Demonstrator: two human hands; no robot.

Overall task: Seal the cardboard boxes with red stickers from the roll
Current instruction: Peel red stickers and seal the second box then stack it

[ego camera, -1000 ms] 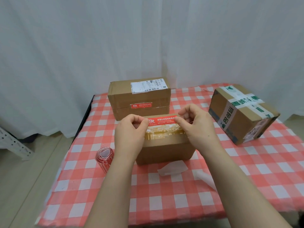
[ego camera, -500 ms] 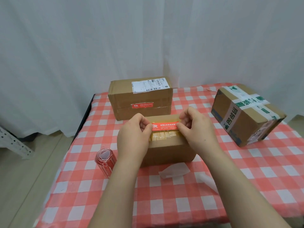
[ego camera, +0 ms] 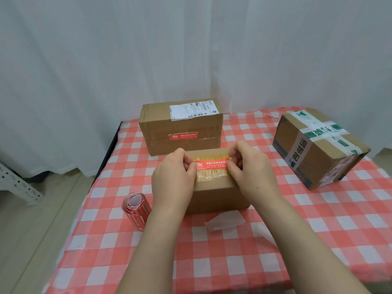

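Item one on my feed: the fingers [ego camera: 188, 164] of the left hand [ego camera: 172, 177] are curled and pinch the left end of the red sticker [ego camera: 213, 164]. The right hand [ego camera: 252, 170] pinches its right end likewise.

The red sticker is stretched across the yellowed tape on top of the near cardboard box [ego camera: 218, 194], mid-table [ego camera: 212, 262] (red-and-white checked cloth). I cannot tell whether it is stuck down.

- Sticker roll [ego camera: 135, 206]: just left of that box, beside the left wrist.
- White backing scrap [ego camera: 224, 220]: on the cloth before the box's near face.
- Rear box [ego camera: 180, 128]: just behind, with a red label on its front seam.
- Taped box [ego camera: 318, 153]: well apart to the right, turned askew.
- White curtain [ego camera: 191, 49]: behind everything.
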